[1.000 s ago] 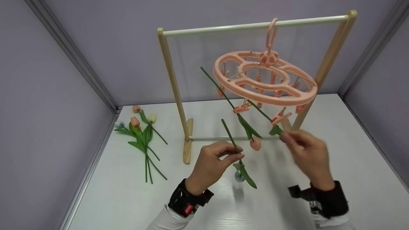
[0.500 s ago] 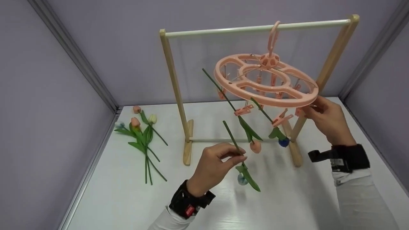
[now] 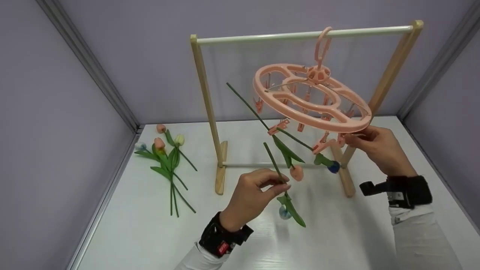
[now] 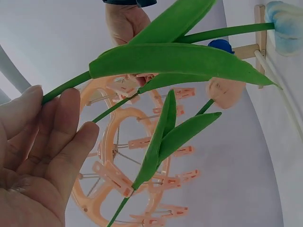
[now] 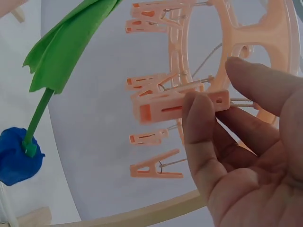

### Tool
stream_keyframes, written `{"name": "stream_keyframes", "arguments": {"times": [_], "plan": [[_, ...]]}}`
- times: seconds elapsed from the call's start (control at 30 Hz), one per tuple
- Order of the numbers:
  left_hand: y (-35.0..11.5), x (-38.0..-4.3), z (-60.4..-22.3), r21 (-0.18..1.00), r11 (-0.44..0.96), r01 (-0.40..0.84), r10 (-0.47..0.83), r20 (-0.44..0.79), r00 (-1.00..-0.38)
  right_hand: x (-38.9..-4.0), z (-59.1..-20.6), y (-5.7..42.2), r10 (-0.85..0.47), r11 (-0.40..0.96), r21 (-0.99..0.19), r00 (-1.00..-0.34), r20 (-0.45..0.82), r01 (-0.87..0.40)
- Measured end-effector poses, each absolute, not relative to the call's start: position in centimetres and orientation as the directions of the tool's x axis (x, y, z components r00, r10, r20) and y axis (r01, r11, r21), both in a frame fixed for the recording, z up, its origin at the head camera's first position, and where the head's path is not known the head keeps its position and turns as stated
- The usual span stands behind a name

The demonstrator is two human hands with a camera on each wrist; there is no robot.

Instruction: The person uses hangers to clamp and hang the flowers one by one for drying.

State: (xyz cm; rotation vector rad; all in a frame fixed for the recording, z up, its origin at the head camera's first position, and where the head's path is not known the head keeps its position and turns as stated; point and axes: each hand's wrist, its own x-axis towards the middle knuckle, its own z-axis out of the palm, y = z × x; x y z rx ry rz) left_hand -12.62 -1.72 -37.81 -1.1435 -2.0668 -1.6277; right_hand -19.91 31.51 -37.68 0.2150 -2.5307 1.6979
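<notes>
My left hand (image 3: 255,195) pinches the green stem of a pale blue artificial tulip (image 3: 285,213), whose bloom hangs downward. In the left wrist view that tulip (image 4: 288,28) crosses in front of the hanger. A pink round clip hanger (image 3: 318,119) hangs tilted from a rack's top rod. My right hand (image 3: 382,150), under the hanger's right rim, grips a pink clothespin (image 5: 163,108) between its fingers. Two tulips hang bloom-down from other clips: a peach tulip (image 3: 296,173) and a dark blue tulip (image 3: 333,167). The blue one shows close by in the right wrist view.
A wooden rack (image 3: 204,90) with a white top rod (image 3: 255,38) stands on the white table (image 3: 131,240). Several tulips (image 3: 165,157) in peach, yellow-white and pale blue lie at the left. Grey panels (image 3: 157,75) enclose the table.
My right hand has left the dark blue tulip, moved right to the hanger's rim and taken a clothespin. The hanger has swung and turned slightly. My left hand keeps its tulip nearly still.
</notes>
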Motion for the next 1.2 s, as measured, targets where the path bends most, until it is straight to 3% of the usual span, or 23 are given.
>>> {"name": "stream_keyframes", "arguments": {"times": [0.23, 0.53, 0.73, 1.03, 1.2], "plan": [[-1.7, -13.5, -39.5, 0.711, 0.019, 0.703, 0.413, 0.635, -0.653, -19.4, -38.3, 30.1, -0.064, 0.465, -0.876, -0.992, 0.107, -0.124], [-2.0, -12.4, -37.7, 0.722, 0.004, 0.691, 0.405, 0.631, -0.662, -19.1, -39.1, 28.9, -0.292, 0.239, -0.938, -0.940, 0.178, -0.252], [-2.3, -12.1, -37.0, 0.736, 0.007, 0.677, 0.395, 0.620, -0.678, -18.8, -39.4, 28.0, -0.307, 0.210, -0.944, -0.934, 0.184, -0.254], [-1.9, -12.8, -36.8, 0.776, -0.028, 0.630, 0.379, 0.592, -0.711, -16.3, -37.9, 25.9, -0.289, 0.280, -0.884, -0.911, 0.295, -0.375], [-1.2, -13.7, -36.6, 0.794, -0.027, 0.607, 0.361, 0.574, -0.735, -15.6, -38.3, 24.9, -0.246, 0.420, -0.784, -0.889, 0.386, -0.456]]}}
